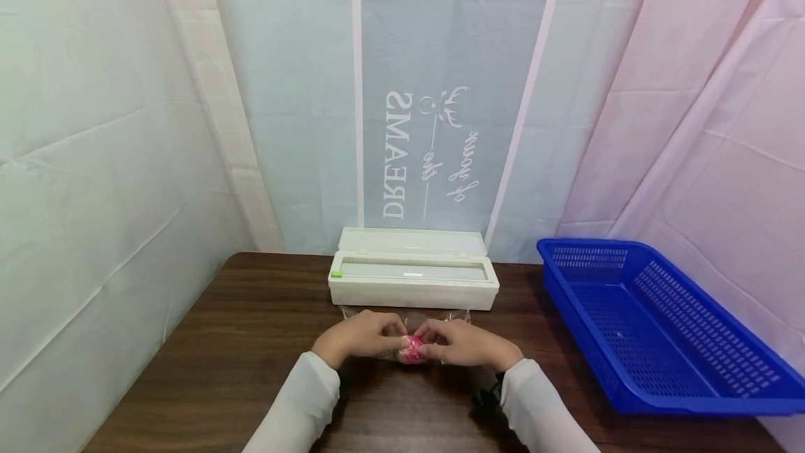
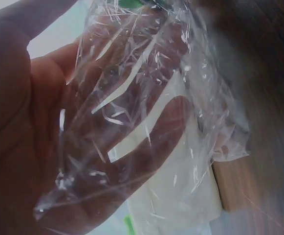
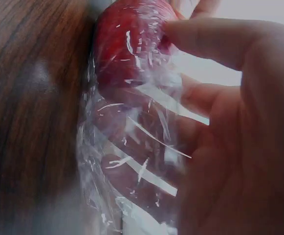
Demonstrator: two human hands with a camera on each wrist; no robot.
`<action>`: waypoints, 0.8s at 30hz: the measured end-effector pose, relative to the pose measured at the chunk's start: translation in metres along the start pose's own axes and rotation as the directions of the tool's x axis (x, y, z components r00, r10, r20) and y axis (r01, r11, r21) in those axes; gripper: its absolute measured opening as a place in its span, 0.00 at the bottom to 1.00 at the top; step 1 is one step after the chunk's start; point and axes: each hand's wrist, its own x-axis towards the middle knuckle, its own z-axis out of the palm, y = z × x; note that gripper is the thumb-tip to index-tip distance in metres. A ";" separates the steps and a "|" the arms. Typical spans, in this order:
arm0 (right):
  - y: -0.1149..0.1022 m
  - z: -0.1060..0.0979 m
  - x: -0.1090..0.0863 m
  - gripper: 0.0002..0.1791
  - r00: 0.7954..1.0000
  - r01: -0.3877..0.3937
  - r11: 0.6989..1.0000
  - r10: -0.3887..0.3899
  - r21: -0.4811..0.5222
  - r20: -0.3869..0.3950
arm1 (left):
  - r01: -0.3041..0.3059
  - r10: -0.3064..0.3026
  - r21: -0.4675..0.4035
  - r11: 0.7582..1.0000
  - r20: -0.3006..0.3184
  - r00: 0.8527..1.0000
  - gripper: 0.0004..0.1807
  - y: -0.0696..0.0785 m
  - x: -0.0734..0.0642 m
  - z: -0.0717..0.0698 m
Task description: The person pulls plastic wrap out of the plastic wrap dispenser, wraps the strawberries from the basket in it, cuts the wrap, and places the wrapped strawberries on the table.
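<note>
A round pink-red thing [image 1: 412, 349] sits near the front middle of the table, wrapped in clear plastic film [image 3: 132, 132]. Its exact kind is hard to tell through the shiny wrap. From the left, my left hand [image 1: 361, 334] pinches at the wrapped thing with thumb and fingers. My right hand [image 1: 468, 342] does the same from the right, its thumb and fingertips against the red surface. Loose crinkled film spreads in front of the fingers of both hands. In the left wrist view, fingers show through the film and the red thing is not visible.
Just behind the hands stands a long white cling film box [image 1: 415, 293], its lid raised, with a green piece [image 1: 337, 274] at its left end. A blue plastic basket [image 1: 594, 369] stands on the right of the dark wooden table [image 1: 207, 369]. Curtains hang behind and at the sides.
</note>
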 end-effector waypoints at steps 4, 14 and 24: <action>0.000 -0.001 -0.001 0.16 0.998 -0.052 0.999 0.053 -0.013 0.021 | 0.018 -0.019 0.035 0.999 0.025 1.000 0.18 0.000 0.001 0.000; 0.000 -0.003 -0.002 0.18 0.996 -0.084 0.996 0.084 -0.035 0.014 | -0.026 0.023 0.079 0.997 0.041 0.999 0.19 -0.004 0.000 0.000; 0.000 -0.004 -0.002 0.17 0.997 -0.003 0.995 -0.004 -0.099 -0.075 | -0.037 0.037 0.069 0.997 -0.003 0.999 0.18 -0.005 0.000 0.001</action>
